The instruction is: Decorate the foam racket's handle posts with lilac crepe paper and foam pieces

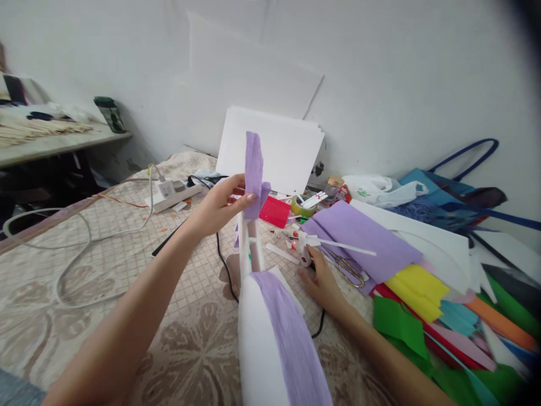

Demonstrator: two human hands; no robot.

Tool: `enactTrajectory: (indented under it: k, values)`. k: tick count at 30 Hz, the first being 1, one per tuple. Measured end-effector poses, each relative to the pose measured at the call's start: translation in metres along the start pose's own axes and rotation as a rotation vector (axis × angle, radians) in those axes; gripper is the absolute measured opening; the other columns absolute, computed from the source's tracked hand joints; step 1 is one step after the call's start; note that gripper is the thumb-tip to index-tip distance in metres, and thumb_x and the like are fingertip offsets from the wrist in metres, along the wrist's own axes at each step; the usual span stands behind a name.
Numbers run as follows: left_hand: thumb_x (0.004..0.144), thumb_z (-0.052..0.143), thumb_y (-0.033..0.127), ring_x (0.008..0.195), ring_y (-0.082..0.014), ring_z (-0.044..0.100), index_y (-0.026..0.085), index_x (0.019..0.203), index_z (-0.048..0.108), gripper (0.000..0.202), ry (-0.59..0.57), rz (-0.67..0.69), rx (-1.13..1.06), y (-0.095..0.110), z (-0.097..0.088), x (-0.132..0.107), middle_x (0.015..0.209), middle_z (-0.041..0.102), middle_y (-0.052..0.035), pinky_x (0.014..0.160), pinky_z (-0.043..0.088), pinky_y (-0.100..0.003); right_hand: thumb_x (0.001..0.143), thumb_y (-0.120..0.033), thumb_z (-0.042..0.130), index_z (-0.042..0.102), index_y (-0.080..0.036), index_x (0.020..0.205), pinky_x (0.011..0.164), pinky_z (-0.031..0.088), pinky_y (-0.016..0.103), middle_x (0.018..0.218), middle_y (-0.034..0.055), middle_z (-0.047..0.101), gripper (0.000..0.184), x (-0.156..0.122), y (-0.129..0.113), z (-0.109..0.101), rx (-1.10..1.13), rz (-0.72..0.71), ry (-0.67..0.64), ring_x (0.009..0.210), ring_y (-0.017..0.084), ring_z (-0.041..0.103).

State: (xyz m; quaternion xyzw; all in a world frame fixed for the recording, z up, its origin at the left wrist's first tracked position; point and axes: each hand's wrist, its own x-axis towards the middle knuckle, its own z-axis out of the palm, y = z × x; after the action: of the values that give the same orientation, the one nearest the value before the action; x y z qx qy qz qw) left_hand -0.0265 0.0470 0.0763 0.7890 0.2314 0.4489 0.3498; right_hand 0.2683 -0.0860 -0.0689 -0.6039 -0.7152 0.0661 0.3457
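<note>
My left hand (224, 204) pinches a purple crepe paper strip (253, 160) between thumb and fingers, holding it upright at the far end of a long white model (257, 338). Another band of purple paper (285, 332) runs along the curved near part of that model. The narrow far part looks like a white frame with an open gap between its rails. To the right, my right hand (320, 277) grips a white hot glue gun (303, 249), which has a glue stick (346, 246) poking out of its back. The gun's nozzle is hard to make out among the scraps.
Purple sheets (367, 234) lie on the right with scissors (344, 265) beside them. Yellow paper (418, 290) and green paper (399, 324) pile up nearby. A power strip (173, 197) and white cable (91, 239) lie left. White boards (270, 146) lean against the wall.
</note>
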Motion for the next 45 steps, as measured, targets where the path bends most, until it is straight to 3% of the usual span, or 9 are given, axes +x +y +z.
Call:
enactTrajectory:
  k: [5, 9, 15, 22, 25, 29, 36, 41, 45]
  values:
    - [0.093, 0.057, 0.042, 0.101, -0.0204, 0.063, 0.019, 0.128, 0.056, 0.041, 0.004, -0.025, 0.013, 0.000, 0.000, 0.001, 0.114, 0.066, -0.0108, 0.079, 0.053, -0.030, 0.091, -0.031, 0.053, 0.041, -0.019, 0.136, 0.099, 0.047, 0.052, 0.132, 0.0167, 0.052, 0.048, 0.004, 0.000, -0.005, -0.001, 0.023, 0.063, 0.120, 0.029, 0.053]
    - [0.093, 0.056, 0.041, 0.099, -0.0207, 0.064, 0.019, 0.125, 0.057, 0.039, 0.008, -0.030, 0.026, 0.003, 0.000, 0.001, 0.113, 0.066, -0.0112, 0.078, 0.053, -0.031, 0.089, -0.030, 0.055, 0.051, -0.020, 0.119, 0.093, 0.049, 0.053, 0.113, 0.0144, 0.056, 0.032, -0.005, -0.023, -0.011, -0.030, 0.025, 0.150, 0.107, 0.030, 0.055]
    - [0.092, 0.057, 0.044, 0.096, -0.0199, 0.064, 0.019, 0.123, 0.059, 0.039, 0.003, -0.006, 0.025, 0.006, -0.001, 0.000, 0.113, 0.067, -0.0112, 0.076, 0.053, -0.030, 0.077, -0.027, 0.067, 0.043, -0.020, 0.140, 0.095, 0.050, 0.051, 0.122, 0.0153, 0.057, 0.068, -0.028, -0.065, 0.001, -0.070, -0.104, -0.216, 0.112, 0.032, 0.055]
    - [0.098, 0.033, 0.058, 0.119, -0.0259, 0.057, 0.018, 0.124, 0.059, 0.054, 0.017, 0.020, 0.066, 0.012, -0.003, -0.002, 0.124, 0.065, -0.0115, 0.090, 0.050, -0.034, 0.077, -0.024, 0.064, 0.039, -0.021, 0.144, 0.096, 0.051, 0.053, 0.119, 0.0145, 0.059, 0.071, -0.031, -0.059, 0.010, -0.080, -0.073, -0.225, 0.112, 0.033, 0.057]
    - [0.100, 0.034, 0.050, 0.121, -0.0244, 0.056, 0.019, 0.127, 0.058, 0.047, 0.033, 0.013, 0.130, 0.012, -0.002, -0.002, 0.126, 0.064, -0.0104, 0.099, 0.045, -0.037, 0.082, -0.027, 0.063, 0.044, -0.024, 0.139, 0.093, 0.053, 0.050, 0.122, 0.0139, 0.059, 0.060, -0.018, -0.059, 0.001, 0.000, -0.113, -0.162, 0.113, 0.031, 0.058]
    - [0.096, 0.050, 0.041, 0.111, -0.0229, 0.060, 0.019, 0.134, 0.051, 0.044, -0.007, -0.021, 0.099, 0.006, -0.001, -0.002, 0.126, 0.063, -0.0134, 0.088, 0.051, -0.034, 0.089, -0.030, 0.060, 0.051, -0.025, 0.129, 0.087, 0.054, 0.045, 0.118, 0.0117, 0.062, 0.042, 0.025, -0.087, -0.025, 0.080, -0.191, 0.070, 0.109, 0.028, 0.060]
    - [0.093, 0.056, 0.035, 0.103, -0.0208, 0.063, 0.020, 0.133, 0.051, 0.042, -0.007, -0.005, 0.045, 0.004, 0.001, -0.003, 0.119, 0.064, -0.0130, 0.079, 0.054, -0.029, 0.088, -0.021, 0.065, 0.056, -0.026, 0.122, 0.090, 0.052, 0.042, 0.108, 0.0083, 0.063, 0.035, 0.093, -0.154, -0.039, 0.143, -0.603, 0.255, 0.103, 0.025, 0.060]
    - [0.094, 0.056, 0.038, 0.108, -0.0203, 0.060, 0.022, 0.132, 0.052, 0.042, 0.013, 0.023, 0.116, 0.004, 0.000, -0.002, 0.120, 0.063, -0.0113, 0.083, 0.054, -0.030, 0.092, -0.013, 0.055, 0.065, -0.025, 0.103, 0.085, 0.053, 0.042, 0.097, 0.0058, 0.067, 0.020, 0.107, -0.153, -0.027, 0.183, -0.697, 0.244, 0.096, 0.023, 0.062]
    - [0.094, 0.054, 0.038, 0.108, -0.0204, 0.061, 0.020, 0.132, 0.052, 0.042, 0.001, 0.012, 0.130, 0.006, -0.001, -0.003, 0.119, 0.063, -0.0114, 0.082, 0.053, -0.030, 0.093, -0.011, 0.053, 0.064, -0.023, 0.107, 0.089, 0.055, 0.042, 0.105, 0.0075, 0.072, 0.022, 0.109, -0.141, -0.029, 0.224, -0.797, 0.174, 0.101, 0.021, 0.066]
